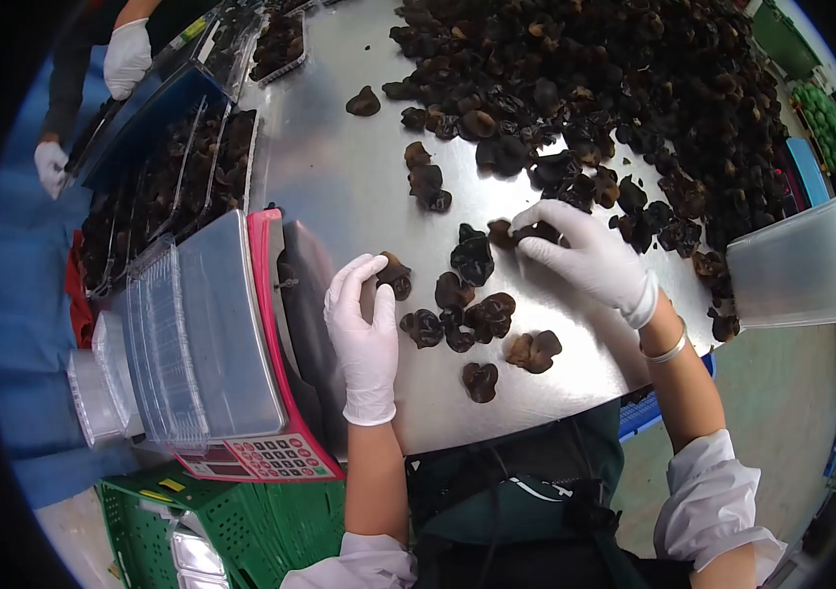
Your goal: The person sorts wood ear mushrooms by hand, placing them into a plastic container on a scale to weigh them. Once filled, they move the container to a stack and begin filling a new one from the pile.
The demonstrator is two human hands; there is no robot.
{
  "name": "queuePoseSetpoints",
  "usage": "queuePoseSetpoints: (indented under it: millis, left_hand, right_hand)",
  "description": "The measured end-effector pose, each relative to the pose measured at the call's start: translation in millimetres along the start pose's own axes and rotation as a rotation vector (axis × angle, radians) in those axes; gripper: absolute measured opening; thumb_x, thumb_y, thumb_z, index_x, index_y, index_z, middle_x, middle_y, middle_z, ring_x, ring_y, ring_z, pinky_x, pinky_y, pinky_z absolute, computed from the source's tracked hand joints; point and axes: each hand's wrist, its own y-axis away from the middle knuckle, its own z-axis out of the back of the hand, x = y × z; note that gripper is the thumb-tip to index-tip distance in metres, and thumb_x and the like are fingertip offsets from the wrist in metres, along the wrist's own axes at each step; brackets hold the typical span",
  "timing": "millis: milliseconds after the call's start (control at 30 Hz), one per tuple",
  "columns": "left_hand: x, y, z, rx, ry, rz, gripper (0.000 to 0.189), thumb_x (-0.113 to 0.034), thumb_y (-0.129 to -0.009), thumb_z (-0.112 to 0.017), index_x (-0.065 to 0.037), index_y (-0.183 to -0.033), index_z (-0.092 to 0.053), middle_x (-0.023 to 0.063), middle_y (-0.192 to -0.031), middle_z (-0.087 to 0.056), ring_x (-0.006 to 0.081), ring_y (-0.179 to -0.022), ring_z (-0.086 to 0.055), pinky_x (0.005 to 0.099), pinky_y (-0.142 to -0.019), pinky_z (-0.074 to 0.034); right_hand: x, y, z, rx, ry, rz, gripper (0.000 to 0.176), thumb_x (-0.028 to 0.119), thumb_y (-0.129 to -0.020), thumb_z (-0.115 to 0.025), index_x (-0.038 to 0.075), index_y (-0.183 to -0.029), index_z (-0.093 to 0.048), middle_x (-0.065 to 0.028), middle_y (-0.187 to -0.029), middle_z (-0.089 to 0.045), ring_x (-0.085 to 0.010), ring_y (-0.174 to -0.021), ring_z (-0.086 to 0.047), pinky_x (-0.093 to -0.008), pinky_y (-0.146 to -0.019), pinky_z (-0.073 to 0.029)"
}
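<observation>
Dark brown wood ear mushrooms lie loose on the steel table (315, 187), with a big heap (614, 69) at the back right. My left hand (364, 329), in a white glove, is at the table's left side, thumb and fingers apart, fingertips against a wood ear piece (395, 277). My gloved right hand (590, 257) has its thumb and fingers closed around a dark wood ear piece (539, 234), partly hidden by the fingers. Between the hands are a black piece (472, 255), a small cluster (492, 316), a lighter piece (534, 351) and a single one (480, 382).
A red-edged scale (266, 324) bearing clear plastic trays (168, 344) stands left. Filled trays (163, 187) lie beyond it, near another person's gloved hands (128, 59). A translucent tub (801, 263) is at right. Green crates (271, 530) stand below the scale.
</observation>
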Motion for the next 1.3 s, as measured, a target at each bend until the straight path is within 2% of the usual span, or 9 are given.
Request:
queuePoseSetpoints:
  millis: [167, 367, 500, 567, 633, 700, 867, 1100, 1300]
  left_hand:
    - [7, 3, 4, -0.010, 0.169, 0.062, 0.031, 0.004, -0.093, -0.055, -0.001, -0.121, -0.065, 0.0091, -0.126, -0.063, 0.0209, -0.117, -0.059, 0.0344, -0.105, -0.046]
    - [4, 3, 2, -0.032, 0.280, 0.105, 0.031, 0.002, -0.096, -0.053, -0.001, -0.124, -0.064, 0.0083, -0.127, -0.062, 0.0201, -0.118, -0.059, 0.0338, -0.104, -0.046]
    - [4, 4, 2, -0.017, 0.264, 0.080, 0.030, 0.001, -0.096, -0.052, -0.001, -0.124, -0.064, 0.0081, -0.127, -0.062, 0.0200, -0.118, -0.059, 0.0339, -0.104, -0.046]
    - [7, 5, 0, -0.024, 0.265, 0.088, 0.032, 0.001, -0.096, -0.052, -0.001, -0.126, -0.064, 0.0084, -0.129, -0.061, 0.0200, -0.119, -0.058, 0.0340, -0.105, -0.045]
    - [7, 5, 2, -0.035, 0.267, 0.095, 0.033, 0.001, -0.096, -0.052, -0.001, -0.127, -0.063, 0.0088, -0.130, -0.060, 0.0199, -0.121, -0.057, 0.0342, -0.106, -0.044]
    - [3, 5, 3, -0.086, 0.273, 0.169, 0.037, 0.001, -0.096, -0.052, -0.002, -0.132, -0.060, 0.0093, -0.135, -0.057, 0.0202, -0.125, -0.054, 0.0349, -0.109, -0.041]
    - [3, 5, 2, -0.033, 0.191, 0.108, 0.041, -0.003, -0.094, -0.059, -0.004, -0.134, -0.058, 0.0126, -0.137, -0.055, 0.0266, -0.129, -0.051, 0.0400, -0.112, -0.037]
    - [2, 5, 0, 0.019, 0.133, 0.034, 0.043, -0.002, -0.093, -0.061, -0.002, -0.135, -0.056, 0.0144, -0.138, -0.053, 0.0292, -0.131, -0.050, 0.0405, -0.114, -0.036]
    - [2, 6, -1, 0.013, 0.110, 0.051, 0.042, -0.001, -0.092, -0.061, 0.000, -0.135, -0.057, 0.0137, -0.135, -0.056, 0.0273, -0.130, -0.051, 0.0393, -0.114, -0.037]
  right_hand:
    - [-1, 1, -8, 0.270, -0.194, -0.026, 0.024, 0.022, -0.097, -0.064, 0.004, -0.111, -0.067, -0.0107, -0.104, -0.072, -0.0177, -0.097, -0.067, -0.0309, -0.091, -0.051]
    - [16, -39, 8, -0.084, -0.217, -0.128, 0.032, 0.027, -0.097, -0.061, 0.000, -0.114, -0.066, -0.0057, -0.102, -0.068, -0.0134, -0.095, -0.061, -0.0285, -0.089, -0.049]
    - [5, -95, -22, -0.215, -0.128, 0.198, 0.035, 0.029, -0.096, -0.061, -0.001, -0.114, -0.064, -0.0126, -0.105, -0.069, -0.0205, -0.098, -0.064, -0.0318, -0.089, -0.049]
    - [9, -115, -33, -0.047, -0.187, -0.020, 0.033, 0.029, -0.096, -0.060, 0.000, -0.112, -0.065, -0.0125, -0.100, -0.070, -0.0226, -0.093, -0.065, -0.0342, -0.087, -0.051]
    - [14, -124, -42, 0.029, 0.150, 0.308, 0.032, 0.029, -0.097, -0.059, 0.002, -0.111, -0.065, -0.0128, -0.096, -0.071, -0.0255, -0.091, -0.067, -0.0361, -0.086, -0.052]
    - [24, -93, -40, 0.217, 0.105, 0.191, 0.035, 0.030, -0.098, -0.058, 0.004, -0.120, -0.065, -0.0164, -0.110, -0.069, -0.0273, -0.097, -0.067, -0.0364, -0.090, -0.052]
    - [35, -33, 4, 0.051, -0.347, -0.042, 0.031, 0.030, -0.101, -0.054, 0.009, -0.117, -0.070, -0.0006, -0.114, -0.068, -0.0051, -0.083, -0.055, -0.0216, -0.074, -0.046]
    - [-13, -1, 19, 0.018, -1.362, -0.215, 0.054, 0.041, -0.107, -0.042, 0.001, -0.143, -0.046, -0.0179, -0.129, -0.061, -0.0191, -0.100, -0.068, -0.0295, -0.076, -0.062]
    - [-2, -8, -3, 0.022, -1.294, -0.280, 0.054, 0.048, -0.107, -0.038, 0.003, -0.133, -0.051, -0.0166, -0.121, -0.062, -0.0221, -0.090, -0.067, -0.0240, -0.054, -0.057]
